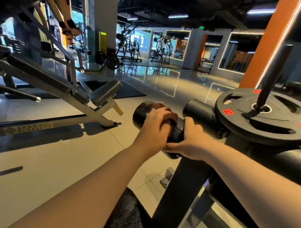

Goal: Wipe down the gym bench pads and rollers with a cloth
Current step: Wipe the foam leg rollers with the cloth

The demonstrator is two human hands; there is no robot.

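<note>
A black foam roller [141, 113] sticks out to the left from a machine's black post [181, 188]. My left hand [154, 127] lies over the top of the roller and presses a dark reddish-brown cloth [169, 117] against it; the cloth shows only between and beyond my fingers. My right hand [193, 141] wraps around the inner end of the same roller, next to the left hand. A second black roller [199, 112] sits just behind, to the right.
A black 10 kg weight plate [258, 121] rests on a peg right of the rollers. An adjustable bench [45, 83] with a small black pad [104, 91] stands to the left on the tiled floor [59, 161]. More machines line the far wall.
</note>
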